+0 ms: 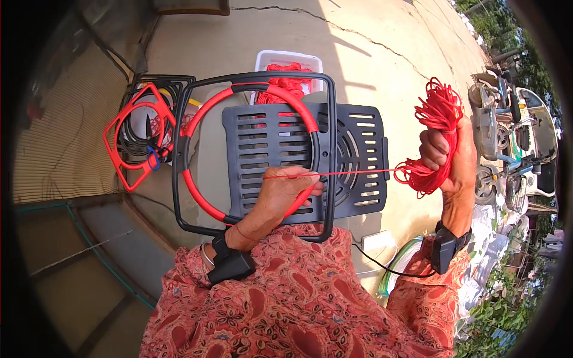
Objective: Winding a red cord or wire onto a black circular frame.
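Right hand (464,156) closed round red cord hank (439,110), middle hidden; left hand (280,192) pinches taut strand (358,172), axis left-right.

Parked bikes (487,182) stand near a pale vehicle (544,134) at the frame's right edge, above leafy plants (492,316) at lower right; a ribbed wall (74,137) lines the left, a cracked floor (286,33) the top.
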Demonstrator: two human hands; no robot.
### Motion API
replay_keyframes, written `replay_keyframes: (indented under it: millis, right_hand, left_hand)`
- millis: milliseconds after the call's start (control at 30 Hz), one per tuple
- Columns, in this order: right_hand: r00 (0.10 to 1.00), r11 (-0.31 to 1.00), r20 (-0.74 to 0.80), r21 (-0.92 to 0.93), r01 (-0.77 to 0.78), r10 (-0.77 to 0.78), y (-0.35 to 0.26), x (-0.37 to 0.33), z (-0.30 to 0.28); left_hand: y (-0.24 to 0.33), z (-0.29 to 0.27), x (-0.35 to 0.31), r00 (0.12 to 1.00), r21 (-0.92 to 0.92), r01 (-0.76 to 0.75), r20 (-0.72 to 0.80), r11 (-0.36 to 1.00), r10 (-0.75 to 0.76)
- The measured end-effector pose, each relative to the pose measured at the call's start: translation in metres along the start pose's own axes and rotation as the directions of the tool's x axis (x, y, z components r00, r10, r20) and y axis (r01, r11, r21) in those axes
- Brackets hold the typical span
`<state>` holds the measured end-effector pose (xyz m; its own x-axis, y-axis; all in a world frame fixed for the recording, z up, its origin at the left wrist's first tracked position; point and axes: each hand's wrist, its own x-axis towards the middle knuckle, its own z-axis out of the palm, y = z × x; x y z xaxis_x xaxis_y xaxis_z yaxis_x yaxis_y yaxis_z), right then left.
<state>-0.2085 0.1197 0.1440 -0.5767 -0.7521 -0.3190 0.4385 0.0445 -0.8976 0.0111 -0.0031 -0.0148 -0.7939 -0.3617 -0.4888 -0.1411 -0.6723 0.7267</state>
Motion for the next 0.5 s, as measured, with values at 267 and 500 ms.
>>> replay_keyframes:
  millis: [267, 500]
  right_hand:
    - [0.819, 0.961, 0.515, 0.232, 0.148, -0.251, -0.033, -0.004, 0.014]
    - [0.924, 0.907, 0.061, -0.179, 0.381, -0.377, -0.03, -0.037, -0.017]
  left_hand:
    - [0.002, -0.001, -0.002, 0.999, 0.139, 0.049, 0.014, 0.989, -0.051]
    - [-0.012, 0.011, -0.004, 0.982, 0.231, -0.096, -0.138, 0.968, 0.13]
